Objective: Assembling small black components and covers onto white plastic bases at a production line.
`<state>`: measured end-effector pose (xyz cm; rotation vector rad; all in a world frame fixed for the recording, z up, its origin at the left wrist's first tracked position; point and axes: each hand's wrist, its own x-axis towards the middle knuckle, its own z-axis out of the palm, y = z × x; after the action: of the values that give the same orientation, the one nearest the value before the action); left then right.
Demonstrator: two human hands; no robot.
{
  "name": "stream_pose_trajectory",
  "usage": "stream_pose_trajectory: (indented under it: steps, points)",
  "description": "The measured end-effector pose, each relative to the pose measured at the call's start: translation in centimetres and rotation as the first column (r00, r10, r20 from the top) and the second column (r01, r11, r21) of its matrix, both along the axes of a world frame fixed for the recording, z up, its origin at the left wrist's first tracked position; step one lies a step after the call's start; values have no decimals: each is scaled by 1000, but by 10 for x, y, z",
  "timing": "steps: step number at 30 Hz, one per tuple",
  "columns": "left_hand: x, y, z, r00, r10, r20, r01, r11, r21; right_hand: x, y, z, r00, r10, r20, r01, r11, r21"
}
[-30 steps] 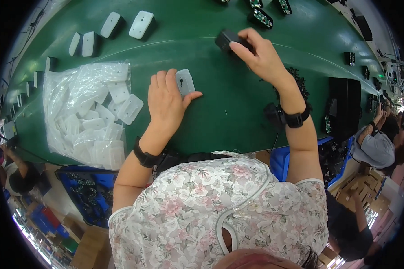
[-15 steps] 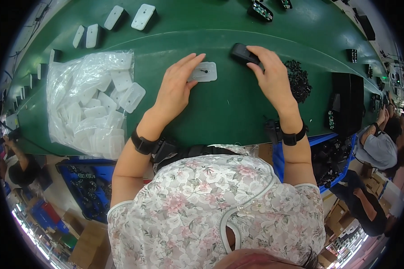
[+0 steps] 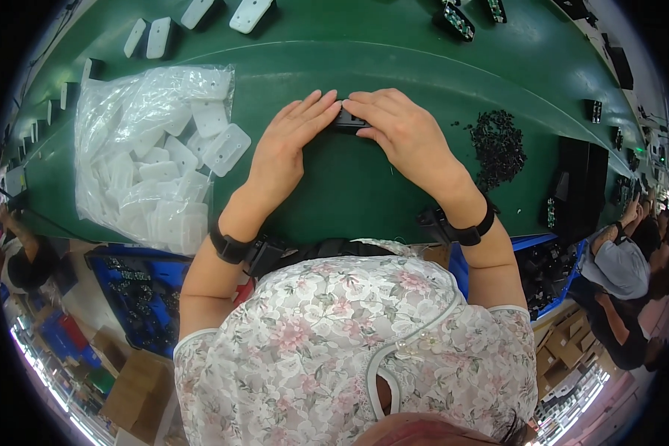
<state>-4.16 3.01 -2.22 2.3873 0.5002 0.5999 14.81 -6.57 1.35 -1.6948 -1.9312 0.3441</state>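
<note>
My left hand (image 3: 290,141) and my right hand (image 3: 398,130) meet in the middle of the green conveyor belt (image 3: 364,193). Together they press on a small black part (image 3: 347,119), which their fingers mostly hide. The white plate I held a moment ago is not visible; it may lie under my fingers. A clear plastic bag (image 3: 145,149) of several white rectangular plates lies to the left of my left hand, with one plate (image 3: 227,149) at its open end.
A heap of small black pieces (image 3: 498,145) lies right of my right hand. White plates (image 3: 249,15) and black modules (image 3: 457,21) sit on the far belt. A black tray (image 3: 583,186) stands at the right; blue bins (image 3: 137,286) sit below. A co-worker (image 3: 621,267) sits at the right.
My left hand carried the white plate rightward and my right hand brought the black part inward. Both hands now meet over the black part at the centre.
</note>
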Motion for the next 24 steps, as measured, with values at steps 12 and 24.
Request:
stream_pose_trajectory:
  steps: [12,24]
  points:
    - [13,-14,8,995,80,-54,-63,963,262,3,3,0,988,-63,-143,55,997,-57]
    - [76,102,-7,932,361,-41,-323,770,-550,104,-40,-5,795,-604,-43,604,784,142]
